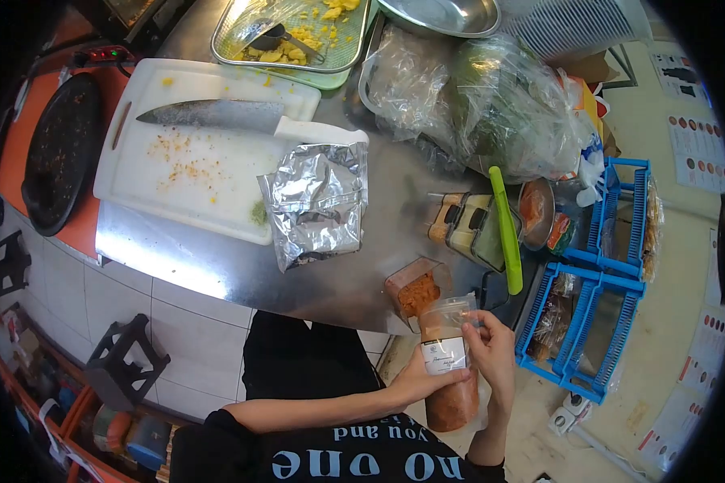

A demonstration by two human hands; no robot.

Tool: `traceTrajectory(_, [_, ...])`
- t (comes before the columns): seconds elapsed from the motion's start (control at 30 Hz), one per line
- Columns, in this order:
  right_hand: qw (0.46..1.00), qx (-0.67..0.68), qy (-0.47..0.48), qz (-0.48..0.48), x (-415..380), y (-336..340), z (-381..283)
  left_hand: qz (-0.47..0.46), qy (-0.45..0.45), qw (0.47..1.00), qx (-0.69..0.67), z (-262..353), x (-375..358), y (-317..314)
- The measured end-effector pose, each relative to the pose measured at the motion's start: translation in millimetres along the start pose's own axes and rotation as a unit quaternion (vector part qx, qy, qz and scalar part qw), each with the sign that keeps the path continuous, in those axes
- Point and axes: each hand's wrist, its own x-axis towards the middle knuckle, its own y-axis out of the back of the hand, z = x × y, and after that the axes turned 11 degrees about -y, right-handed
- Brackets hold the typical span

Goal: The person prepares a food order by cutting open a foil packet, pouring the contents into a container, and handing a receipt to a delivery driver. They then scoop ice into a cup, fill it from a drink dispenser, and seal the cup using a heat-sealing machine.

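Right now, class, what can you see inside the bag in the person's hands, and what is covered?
Reddish-orange contents show through the bag below its label. The label hides what lies directly behind it; the left hand and right hand cover parts too.

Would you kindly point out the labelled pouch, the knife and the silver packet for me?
Labelled pouch (445, 354): head view, on its white label.
Knife (238, 112): head view, on the blade.
Silver packet (318, 197): head view, on the middle of its shiny surface.
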Motion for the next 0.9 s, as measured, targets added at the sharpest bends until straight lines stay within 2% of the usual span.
traceTrajectory(0.17, [1.0,0.026,0.011,0.008,-0.6,-3.2,5.1,-0.035,-0.014,0.999,-0.02,9.7,1.1,2.2])
traceTrajectory(0.27, [1.0,0.025,0.011,0.01,-2.2,0.7,2.3,-0.012,-0.024,0.999,0.025,-5.9,0.3,3.1])
traceTrajectory(0.4, [1.0,-0.013,0.018,0.021,-3.5,0.3,0.8,-0.005,0.032,0.999,0.028,12.7,-7.1,-2.9])
traceTrajectory(0.47, [0.999,0.045,-0.001,0.017,-2.3,1.0,6.6,0.008,0.06,0.998,0.004,-0.2,-5.2,-0.7])
traceTrajectory(0.5, [0.997,0.073,-0.01,0.013,-1.1,2.0,9.0,0.0,0.065,0.998,0.007,3.0,-5.4,-1.2])
traceTrajectory(0.67, [1.0,0.01,0.0,0.023,-2.2,4.5,7.5,-0.024,0.062,0.998,0.016,3.8,-4.2,1.4])
traceTrajectory(0.77, [0.999,0.02,-0.009,0.031,-4.4,4.0,6.5,-0.057,0.109,0.992,0.009,8.8,-0.9,5.8])
traceTrajectory(0.87, [0.999,0.023,-0.002,0.049,-8.7,1.1,1.2,0.003,0.137,0.99,-0.032,1.6,4.7,5.2])
traceTrajectory(0.9, [0.998,0.021,0.003,0.056,-10.4,-1.1,-0.9,-0.003,0.121,0.992,-0.046,-6.0,7.5,6.6])
